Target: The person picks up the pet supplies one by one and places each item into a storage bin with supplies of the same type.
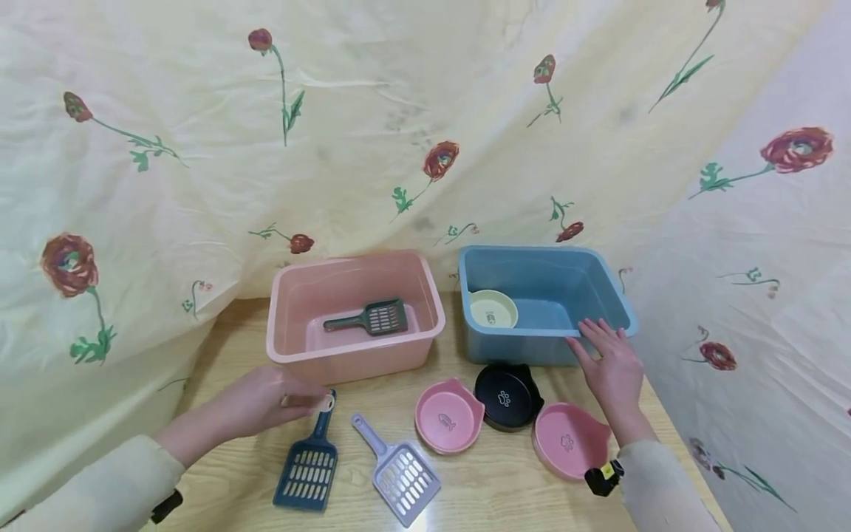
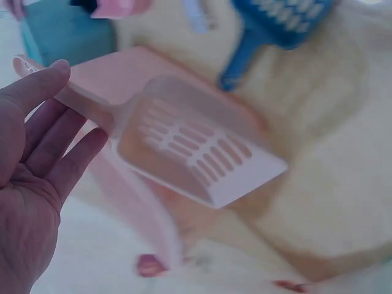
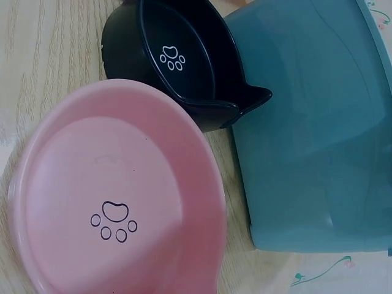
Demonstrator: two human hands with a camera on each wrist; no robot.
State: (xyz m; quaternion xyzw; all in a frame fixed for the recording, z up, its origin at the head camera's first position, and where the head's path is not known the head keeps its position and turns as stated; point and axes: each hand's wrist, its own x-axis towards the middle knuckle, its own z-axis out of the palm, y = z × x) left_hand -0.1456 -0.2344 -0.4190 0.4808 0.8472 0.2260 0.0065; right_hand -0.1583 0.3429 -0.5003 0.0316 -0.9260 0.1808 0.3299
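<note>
My left hand [image 1: 275,399] pinches the handle of a pale pink slotted litter scoop [image 2: 184,144] between thumb and fingers. In the head view the hand hides most of that scoop; only its handle end shows. Below lies a dark blue litter scoop [image 1: 308,469], beside a lavender one [image 1: 405,480]. The pink litter box [image 1: 359,360] stands behind, holding a dark green scoop [image 1: 382,318]. My right hand [image 1: 614,373] rests with extended fingers at the front rim of the blue litter box [image 1: 518,343], which holds a cream bowl [image 1: 492,310]. The right wrist view shows no hand.
In front of the blue box stand a black cat-eared bowl [image 1: 508,399], a pink paw-print bowl [image 1: 568,443] and a pink fish-print bowl [image 1: 447,420]. A flowered cloth [image 1: 366,148] hangs behind and beside the wooden table [image 1: 495,495].
</note>
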